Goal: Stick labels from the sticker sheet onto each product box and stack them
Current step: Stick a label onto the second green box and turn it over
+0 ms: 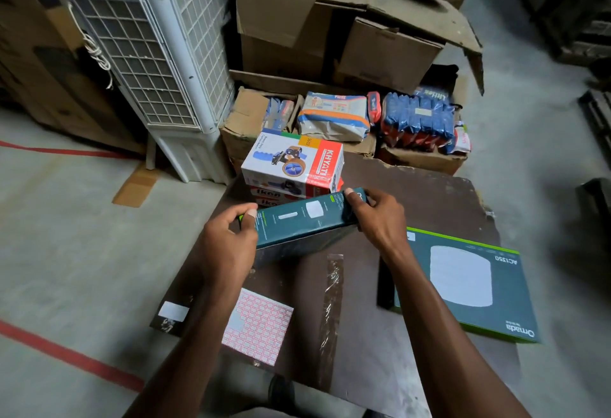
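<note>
A dark green product box (301, 224) is tilted on edge above the brown board (429, 206). My left hand (228, 239) grips its left end and my right hand (380, 219) grips its right end. Behind it stands a stack of tape-dispenser boxes (292, 166), the top one white, red and orange. A second, larger green box (463, 282) lies flat at the right. The red-and-white sticker sheet (261, 325) lies on the board below my left forearm, partly hidden by it.
A strip of clear tape (332, 285) lies on the board. A white air cooler (148, 53) stands at the back left. Open cartons (330, 30) and packs of goods (416, 120) sit behind the board. Red floor lines (66, 354) run at the left.
</note>
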Demonstrator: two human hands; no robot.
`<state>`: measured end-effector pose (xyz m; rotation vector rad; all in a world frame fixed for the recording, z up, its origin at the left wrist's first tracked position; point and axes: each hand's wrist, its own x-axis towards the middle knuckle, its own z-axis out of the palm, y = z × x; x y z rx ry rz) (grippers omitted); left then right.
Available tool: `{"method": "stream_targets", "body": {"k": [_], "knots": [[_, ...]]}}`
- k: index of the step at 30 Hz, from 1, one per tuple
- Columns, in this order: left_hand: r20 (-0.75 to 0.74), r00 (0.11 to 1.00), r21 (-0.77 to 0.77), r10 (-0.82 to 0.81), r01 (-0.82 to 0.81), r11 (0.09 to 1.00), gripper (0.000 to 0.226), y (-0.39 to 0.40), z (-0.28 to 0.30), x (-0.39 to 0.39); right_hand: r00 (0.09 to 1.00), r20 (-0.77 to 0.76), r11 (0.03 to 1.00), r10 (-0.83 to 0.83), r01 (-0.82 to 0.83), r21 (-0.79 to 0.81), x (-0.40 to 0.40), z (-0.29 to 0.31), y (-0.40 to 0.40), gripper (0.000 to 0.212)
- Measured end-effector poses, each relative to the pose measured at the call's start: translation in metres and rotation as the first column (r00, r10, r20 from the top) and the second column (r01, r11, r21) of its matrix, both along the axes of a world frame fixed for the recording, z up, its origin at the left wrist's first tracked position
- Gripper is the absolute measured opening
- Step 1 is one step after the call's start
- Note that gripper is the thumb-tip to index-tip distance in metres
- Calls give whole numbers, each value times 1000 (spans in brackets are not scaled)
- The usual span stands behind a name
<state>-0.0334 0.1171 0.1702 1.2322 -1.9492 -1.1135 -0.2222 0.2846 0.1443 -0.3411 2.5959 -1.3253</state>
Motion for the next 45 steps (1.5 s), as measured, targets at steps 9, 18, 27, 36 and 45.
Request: {"method": "stream_targets", "body": {"k": [9,18,27,36,45], "knots": [[-14,979,82,-201,202,976,18,-29,-1,-49,988,24,988,-154,153,36,8,15,22,56],[440,678,-126,-588,695,708,74,-52,-19,-63,898,-362,959,250,-179,220,24,-6,14,54],[600,621,-431,-504,782,451,66,-67,-48,-62,720,-460,813,519,-251,526,9,-28,21,70],[548,677,-547,-491,734,402,49,-59,-53,-63,702,-458,780,546,-227,583,3,-10,13,64],[571,616,-592,-543,767,248,51,-22,-44,-84,667,-615,882,421,-142,449,29,-34,11,79]]}}
